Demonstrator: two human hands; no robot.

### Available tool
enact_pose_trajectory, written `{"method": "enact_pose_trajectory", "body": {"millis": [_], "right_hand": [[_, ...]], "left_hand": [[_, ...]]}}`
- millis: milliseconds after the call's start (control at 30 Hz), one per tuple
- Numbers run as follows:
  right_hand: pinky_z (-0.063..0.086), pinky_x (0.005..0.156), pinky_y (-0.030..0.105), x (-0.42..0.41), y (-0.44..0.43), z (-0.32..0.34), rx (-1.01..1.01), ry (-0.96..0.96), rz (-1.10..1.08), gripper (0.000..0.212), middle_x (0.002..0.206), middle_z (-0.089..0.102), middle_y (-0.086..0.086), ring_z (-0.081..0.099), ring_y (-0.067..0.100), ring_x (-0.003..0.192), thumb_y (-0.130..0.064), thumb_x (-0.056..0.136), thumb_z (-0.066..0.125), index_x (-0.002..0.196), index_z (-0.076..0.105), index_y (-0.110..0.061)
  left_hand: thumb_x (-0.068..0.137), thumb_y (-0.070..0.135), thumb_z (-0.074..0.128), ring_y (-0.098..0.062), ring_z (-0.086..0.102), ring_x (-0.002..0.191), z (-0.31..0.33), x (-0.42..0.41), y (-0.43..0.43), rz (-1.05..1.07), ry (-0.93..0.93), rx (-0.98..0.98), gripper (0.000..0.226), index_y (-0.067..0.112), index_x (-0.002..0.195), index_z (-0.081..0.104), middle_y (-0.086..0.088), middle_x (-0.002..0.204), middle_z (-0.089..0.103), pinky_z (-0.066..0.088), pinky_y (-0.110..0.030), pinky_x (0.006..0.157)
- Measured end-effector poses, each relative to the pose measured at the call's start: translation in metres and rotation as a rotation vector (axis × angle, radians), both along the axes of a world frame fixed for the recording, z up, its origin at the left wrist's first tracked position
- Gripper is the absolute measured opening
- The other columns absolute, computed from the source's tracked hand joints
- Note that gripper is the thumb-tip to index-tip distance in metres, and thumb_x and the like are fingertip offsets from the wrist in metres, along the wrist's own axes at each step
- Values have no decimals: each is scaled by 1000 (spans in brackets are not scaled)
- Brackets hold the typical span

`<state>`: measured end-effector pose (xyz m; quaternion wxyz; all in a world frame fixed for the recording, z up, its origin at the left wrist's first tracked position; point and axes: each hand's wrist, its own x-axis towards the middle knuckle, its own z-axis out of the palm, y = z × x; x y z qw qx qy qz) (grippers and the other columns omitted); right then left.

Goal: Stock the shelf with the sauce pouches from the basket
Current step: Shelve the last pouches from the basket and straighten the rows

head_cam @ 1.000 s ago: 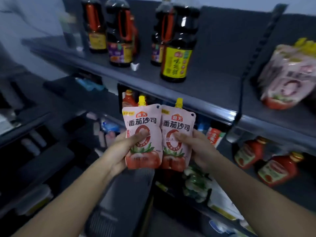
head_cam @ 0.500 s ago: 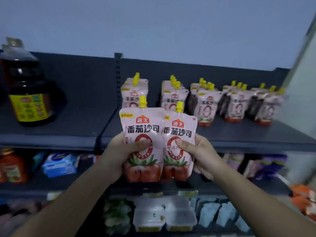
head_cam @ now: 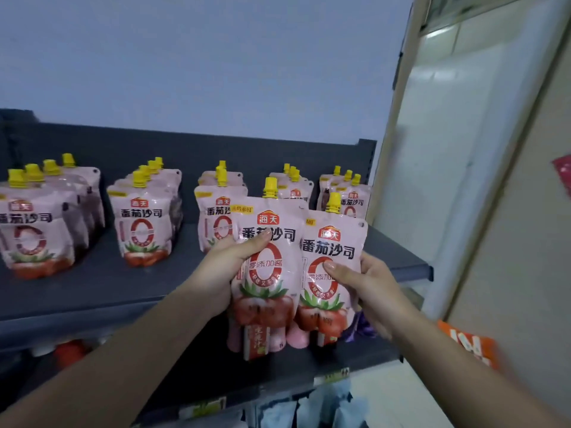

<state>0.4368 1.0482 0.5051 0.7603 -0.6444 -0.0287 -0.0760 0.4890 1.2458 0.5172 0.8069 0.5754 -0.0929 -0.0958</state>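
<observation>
1. Fingers of left hand wrapped round left pouch, thumb across its front.
2. Right hand grips right pouch likewise.
3. Both pouches upright, edges touching, held before the dark shelf.
4. Rows of stocked pouches stand behind.

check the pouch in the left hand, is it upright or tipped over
Upright. The pouch in the left hand has its yellow cap on top and its strawberry-print base at the bottom, held off the shelf.

Dim, bluish light; edges bow and smear (wide lens), perhaps motion blur lower right.
</observation>
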Motion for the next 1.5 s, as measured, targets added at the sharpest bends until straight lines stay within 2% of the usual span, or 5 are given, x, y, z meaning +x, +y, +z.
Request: {"method": "enact_pose_trajectory", "body": {"millis": [267, 1000, 1267, 1400, 1500], "right_hand": [[59, 64, 33, 71, -61, -2, -35, -7, -109, 27, 96, 75, 11, 73, 25, 83, -3, 80, 65, 107, 64, -4], [59, 65, 28, 212, -132, -22, -19, 9, 65, 30, 89, 76, 4, 73, 19, 84, -7, 66, 66, 97, 65, -11], [55, 54, 20, 219, -159, -15, -91, -33, 81, 16, 77, 76, -5, 72, 10, 71, -7, 76, 64, 89, 64, -16], [60, 63, 28, 222, -176, -4, -31, -46, 102, 24, 87, 76, 4, 73, 20, 78, -16, 69, 66, 93, 65, -13], [60, 71, 34, 223, -179, 5, 80, -24, 146, 35, 97, 74, 10, 72, 25, 86, -19, 69, 66, 103, 64, -9]], "left_hand": [[86, 14, 62, -21, 73, 75, 1, 91, -59, 42, -61, -10, 6, 17, 89, 67, -8, 88, 76, 58, -37, 75], [72, 4, 66, 4, 69, 76, -29, 186, -91, 0, -113, 323, 32, 26, 95, 62, 15, 83, 75, 51, -16, 66], [73, 33, 72, -15, 45, 123, -34, 149, -87, 362, 9, 538, 79, 20, 140, 32, 1, 137, 47, 39, -23, 95], [73, 22, 77, -10, 40, 121, -40, 110, -117, 743, -479, 832, 70, 13, 129, 36, 0, 122, 39, 36, -24, 101], [71, 29, 74, 11, 43, 114, -38, 104, -153, 499, -746, 780, 71, 29, 129, 34, 15, 122, 45, 37, -6, 94]]}}
